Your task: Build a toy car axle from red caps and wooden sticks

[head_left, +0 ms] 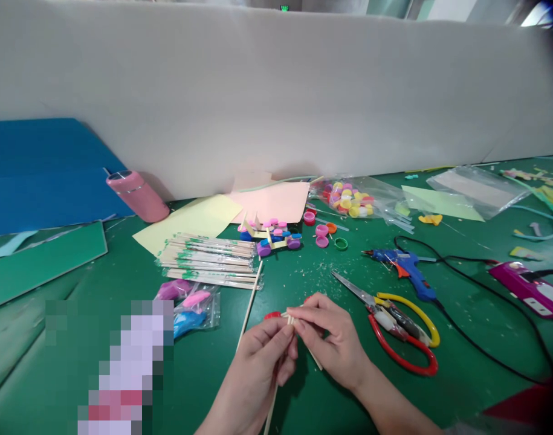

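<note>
My left hand [268, 349] is closed in a pinch on thin wooden sticks [271, 412], one of which runs down below the palm. Against it, my right hand [335, 339] pinches the sticks' top ends, and a stick end [316, 359] shows beneath its fingers. A red bottle cap [272, 315] peeks out behind the fingertips; whether it is attached to the sticks I cannot tell. Another loose stick [251, 302] lies slanting beside my left hand. Scissors [389, 323] with red and yellow handles rest open to the right of my hands.
Wrapped chopsticks [208, 260] lie behind, near small stick-and-cap models [276, 238] and loose caps [322, 235]. A blue glue gun [405, 269] and its cord lie at right, near a purple power strip [530, 287]. A pink bottle [138, 194] stands at left. Clay bags [194, 305] sit nearer.
</note>
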Demonstrator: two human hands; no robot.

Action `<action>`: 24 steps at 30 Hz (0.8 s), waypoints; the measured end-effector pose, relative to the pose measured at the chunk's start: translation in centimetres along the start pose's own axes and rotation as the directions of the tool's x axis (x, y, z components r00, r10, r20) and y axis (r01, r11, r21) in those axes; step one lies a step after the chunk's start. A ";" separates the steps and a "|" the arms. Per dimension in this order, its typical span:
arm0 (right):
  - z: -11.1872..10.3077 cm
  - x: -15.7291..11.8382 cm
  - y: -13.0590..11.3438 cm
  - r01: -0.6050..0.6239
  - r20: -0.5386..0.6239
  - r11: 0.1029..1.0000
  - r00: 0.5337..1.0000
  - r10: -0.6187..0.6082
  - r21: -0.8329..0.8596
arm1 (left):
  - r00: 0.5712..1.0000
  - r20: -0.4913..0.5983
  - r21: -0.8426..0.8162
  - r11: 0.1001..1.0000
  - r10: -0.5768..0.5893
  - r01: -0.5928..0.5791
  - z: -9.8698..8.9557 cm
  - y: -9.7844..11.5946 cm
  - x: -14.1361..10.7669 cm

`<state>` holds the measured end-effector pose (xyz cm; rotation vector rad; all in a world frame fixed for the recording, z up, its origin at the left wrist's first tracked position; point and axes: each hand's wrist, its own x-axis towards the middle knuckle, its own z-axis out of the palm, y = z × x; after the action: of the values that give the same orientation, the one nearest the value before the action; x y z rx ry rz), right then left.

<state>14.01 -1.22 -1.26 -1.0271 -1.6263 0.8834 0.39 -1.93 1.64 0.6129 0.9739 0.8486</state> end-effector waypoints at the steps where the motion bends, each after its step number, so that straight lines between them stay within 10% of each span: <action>1: 0.0 0.0 0.0 0.000 0.001 1.000 1.000 0.000 0.002 | 1.000 0.002 0.001 1.000 -0.002 0.002 0.0 0.0 0.0; 24: 0.5 0.9 -0.4 -0.307 -0.114 0.930 0.936 0.333 0.199 | 0.995 -0.035 -0.003 0.996 -0.093 0.093 -0.1 -0.5 -0.2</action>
<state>13.31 -0.55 -0.75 -1.2209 -1.2500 1.1224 0.41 -2.37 1.26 0.5484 1.0259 0.7792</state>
